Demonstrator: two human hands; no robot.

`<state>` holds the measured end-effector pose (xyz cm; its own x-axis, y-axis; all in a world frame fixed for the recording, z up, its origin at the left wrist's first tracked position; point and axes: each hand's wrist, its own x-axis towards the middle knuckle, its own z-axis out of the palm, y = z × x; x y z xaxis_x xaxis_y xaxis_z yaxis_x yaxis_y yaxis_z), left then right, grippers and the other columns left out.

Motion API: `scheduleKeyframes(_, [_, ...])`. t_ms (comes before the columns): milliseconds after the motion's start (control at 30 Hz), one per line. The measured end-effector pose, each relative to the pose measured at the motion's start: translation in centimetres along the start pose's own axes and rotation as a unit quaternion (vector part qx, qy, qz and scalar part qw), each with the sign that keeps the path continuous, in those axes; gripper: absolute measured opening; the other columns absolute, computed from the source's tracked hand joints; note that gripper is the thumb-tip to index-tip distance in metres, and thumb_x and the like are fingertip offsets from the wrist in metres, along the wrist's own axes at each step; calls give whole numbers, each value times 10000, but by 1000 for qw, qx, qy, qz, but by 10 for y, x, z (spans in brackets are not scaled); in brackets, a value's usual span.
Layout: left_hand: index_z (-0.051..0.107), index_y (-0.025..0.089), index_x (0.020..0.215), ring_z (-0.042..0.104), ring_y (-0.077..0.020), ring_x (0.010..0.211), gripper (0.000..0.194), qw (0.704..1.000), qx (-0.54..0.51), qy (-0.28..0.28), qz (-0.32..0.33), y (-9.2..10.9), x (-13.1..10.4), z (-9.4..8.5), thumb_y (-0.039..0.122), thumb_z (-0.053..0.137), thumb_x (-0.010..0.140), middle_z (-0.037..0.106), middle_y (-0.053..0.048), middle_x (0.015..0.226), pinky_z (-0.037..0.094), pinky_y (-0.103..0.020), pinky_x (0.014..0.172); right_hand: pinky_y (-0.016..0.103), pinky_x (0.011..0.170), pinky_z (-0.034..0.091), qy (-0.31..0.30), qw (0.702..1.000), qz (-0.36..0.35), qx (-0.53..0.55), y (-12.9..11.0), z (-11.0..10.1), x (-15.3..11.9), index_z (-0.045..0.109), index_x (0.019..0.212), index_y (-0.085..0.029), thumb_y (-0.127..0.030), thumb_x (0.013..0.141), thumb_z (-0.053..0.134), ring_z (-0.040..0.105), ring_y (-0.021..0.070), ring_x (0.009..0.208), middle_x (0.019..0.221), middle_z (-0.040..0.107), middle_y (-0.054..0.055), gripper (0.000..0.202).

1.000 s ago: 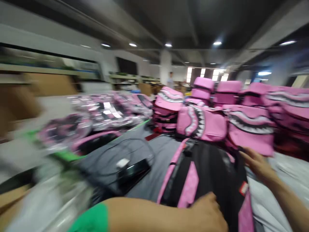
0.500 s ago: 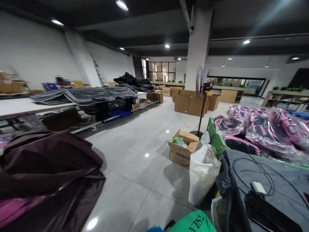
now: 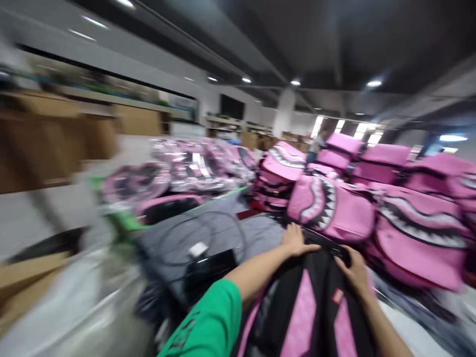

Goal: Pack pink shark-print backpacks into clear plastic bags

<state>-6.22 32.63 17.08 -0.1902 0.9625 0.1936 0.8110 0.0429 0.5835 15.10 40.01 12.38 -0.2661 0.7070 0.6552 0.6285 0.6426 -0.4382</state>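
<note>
A black and pink backpack (image 3: 307, 307) lies in front of me with its strap side up and a small red-and-white tag on one strap. At its top left edge rests my left hand (image 3: 295, 242), thumb stretched out to the right and fingers apart from it. My right hand (image 3: 353, 267) is on the top right of the same backpack, near a black loop, its thumb apart from the fingers. Just beyond my hands sits a pink backpack (image 3: 347, 210) with a black-and-white tooth pattern.
More pink backpacks (image 3: 420, 233) are piled at the right. Plastic-wrapped pink bags (image 3: 197, 168) lie behind a grey cloth (image 3: 219, 225) that bears a cable and a dark device (image 3: 208, 272). White sacks (image 3: 92, 302) stand at the lower left. A person is in the distance.
The view has swung to the right, away from the aisle and the dark cloth stacks. Both my hands are now in view on the backpack; neither showed before.
</note>
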Motion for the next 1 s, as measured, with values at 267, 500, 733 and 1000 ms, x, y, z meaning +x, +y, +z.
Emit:
scheduleKeyframes(267, [523, 175, 1259, 498, -347, 1314, 628, 983, 23, 2, 180, -16, 26, 33, 380, 742, 708, 564, -159, 1360, 389, -482, 1133, 537, 1085, 418, 68, 995, -44, -55, 18, -11, -43, 600, 1145, -190, -390, 839, 577, 608, 298, 1095, 1104, 668, 126, 367])
scheduleKeyframes(500, [505, 177, 1288, 513, -335, 1249, 579, 963, 55, 44, 259, -44, -38, 48, 374, 678, 772, 564, -149, 1289, 432, -498, 1096, 509, 1058, 451, -57, 985, -33, -157, -21, -41, -101, 572, 1283, -136, -331, 900, 602, 565, 321, 1178, 1215, 641, 180, 431])
scheduleKeyframes(733, [647, 157, 1067, 565, -319, 1139, 424, 961, 114, -104, 231, -44, -32, 62, 489, 645, 805, 646, -143, 1146, 447, -440, 1044, 434, 1063, 440, -264, 950, 88, -145, -8, -43, -88, 566, 1323, -138, -404, 917, 642, 573, 292, 1226, 1308, 627, 164, 491])
scheduleKeyframes(1000, [633, 141, 1212, 573, -340, 1232, 611, 964, 143, -159, 157, -30, 24, 71, 622, 557, 844, 647, -191, 1283, 433, -417, 1046, 416, 974, 459, -304, 922, 133, -201, 24, -10, -43, 559, 1281, -145, -544, 931, 600, 591, 298, 1181, 1276, 622, 164, 533])
